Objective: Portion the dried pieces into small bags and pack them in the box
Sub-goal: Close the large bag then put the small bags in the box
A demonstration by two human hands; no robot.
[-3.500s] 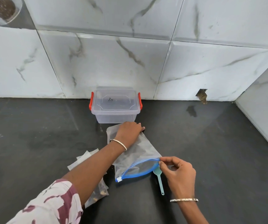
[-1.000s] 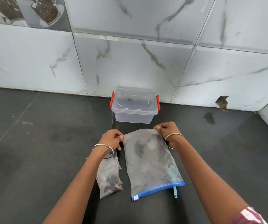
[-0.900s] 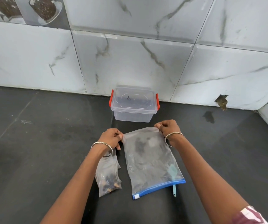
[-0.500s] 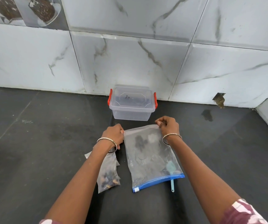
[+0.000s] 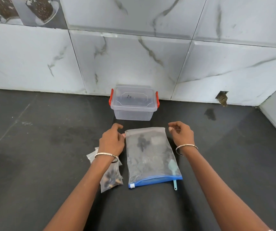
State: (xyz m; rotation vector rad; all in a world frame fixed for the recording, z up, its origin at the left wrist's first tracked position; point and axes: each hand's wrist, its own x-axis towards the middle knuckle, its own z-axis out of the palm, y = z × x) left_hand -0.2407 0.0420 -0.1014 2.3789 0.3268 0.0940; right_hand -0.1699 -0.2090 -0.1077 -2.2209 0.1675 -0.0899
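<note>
A large clear zip bag (image 5: 150,155) with a blue slider strip lies flat on the dark counter, its blue end toward me. A small turquoise scoop (image 5: 174,174) lies partly under it. My left hand (image 5: 111,141) hovers at the bag's far left corner with loosely curled fingers holding nothing. My right hand (image 5: 181,134) hovers just off the far right corner, also loosely curled and empty. Small clear bags (image 5: 111,178), one holding dark dried pieces, lie under my left forearm. A clear lidded box (image 5: 134,104) with red clips stands shut against the wall.
The dark stone counter (image 5: 42,155) meets a marble-tiled wall behind the box. A second wall closes in the right side. A small hole (image 5: 222,99) in the tile and a dark stain (image 5: 209,114) sit at the back right.
Both hands have let go of the large bag's far corners and lifted slightly away. The bag now lies flat where it was.
</note>
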